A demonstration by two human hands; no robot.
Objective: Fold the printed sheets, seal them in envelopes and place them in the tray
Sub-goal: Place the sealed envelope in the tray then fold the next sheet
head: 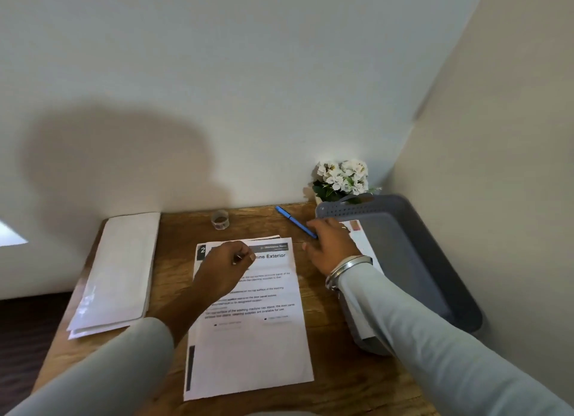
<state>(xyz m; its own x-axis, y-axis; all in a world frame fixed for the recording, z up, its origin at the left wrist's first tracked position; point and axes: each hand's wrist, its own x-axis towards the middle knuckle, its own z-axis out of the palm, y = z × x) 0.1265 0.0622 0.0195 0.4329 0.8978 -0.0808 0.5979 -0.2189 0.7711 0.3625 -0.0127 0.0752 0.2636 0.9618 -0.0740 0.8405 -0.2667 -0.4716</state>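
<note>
Pale sleeves frame the near edge of the view, the left sleeve (102,369) coming in from the near left and the right sleeve (435,338) from the near right. Between them a small stack of printed sheets (254,347) lies flat and unfolded in the middle of the wooden table (174,229), with its heading end on the far side.

Resting on the far part of the top sheet, the left hand (223,266) covers part of the heading. Its fingers are curled in toward the palm with a small glint at the fingertips; I cannot tell whether they pinch the paper or anything else.

Just right of the sheets' far corner, the right hand (332,245) has its fingers loosely spread, lying over the table and the left rim of the grey tray (419,260). It grips nothing. A blue pen (293,221) lies on a slant beside it, its near end meeting the hand's fingers. A metal bracelet (348,266) circles the wrist.

Inside the tray lies a white envelope (363,241), largely hidden by the right forearm.

On the left side of the table, well apart from both hands, sits a stack of white envelopes (115,269). A tape roll (220,219) stands at the far edge, and white flowers (341,176) stand in the far right corner behind the tray.
</note>
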